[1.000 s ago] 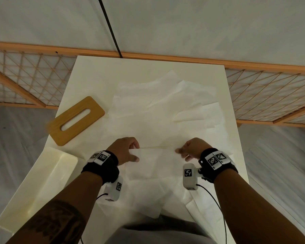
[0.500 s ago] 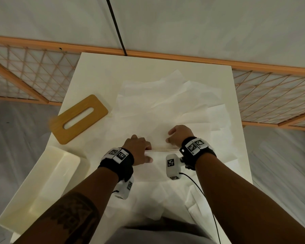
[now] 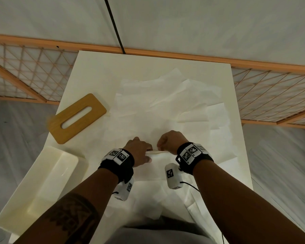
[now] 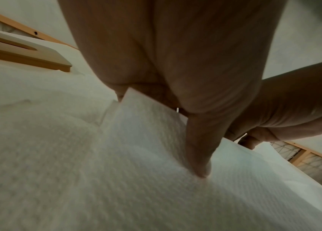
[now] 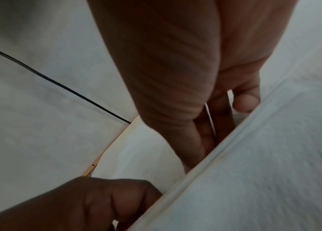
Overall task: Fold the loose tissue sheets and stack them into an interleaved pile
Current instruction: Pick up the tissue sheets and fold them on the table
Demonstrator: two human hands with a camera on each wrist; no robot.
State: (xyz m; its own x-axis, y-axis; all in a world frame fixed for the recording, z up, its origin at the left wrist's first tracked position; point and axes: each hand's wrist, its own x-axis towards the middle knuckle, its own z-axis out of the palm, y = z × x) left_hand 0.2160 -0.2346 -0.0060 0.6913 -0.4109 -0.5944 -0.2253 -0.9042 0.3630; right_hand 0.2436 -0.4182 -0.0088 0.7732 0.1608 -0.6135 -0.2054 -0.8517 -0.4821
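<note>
Several loose white tissue sheets (image 3: 165, 106) lie spread over the middle of the white table (image 3: 99, 71). Nearer to me, one tissue sheet (image 3: 155, 166) has its far edge raised into a thin fold. My left hand (image 3: 139, 150) and right hand (image 3: 171, 141) pinch that raised edge close together, knuckles up. In the left wrist view the left hand (image 4: 175, 62) has its thumb pressed onto the tissue sheet (image 4: 116, 171) and its fingers behind the fold. In the right wrist view the right hand (image 5: 175, 70) has its fingers curled behind the sheet's doubled edge (image 5: 254, 171).
A wooden tissue-box lid (image 3: 77, 118) with a slot lies at the table's left. A white plastic box (image 3: 42, 182) stands at the near left corner. More sheets hang over the near edge by my lap. An orange lattice screen (image 3: 25, 76) runs behind the table.
My hands have slid toward each other along the sheet's raised edge and moved a little farther from me; they were well apart a second ago.
</note>
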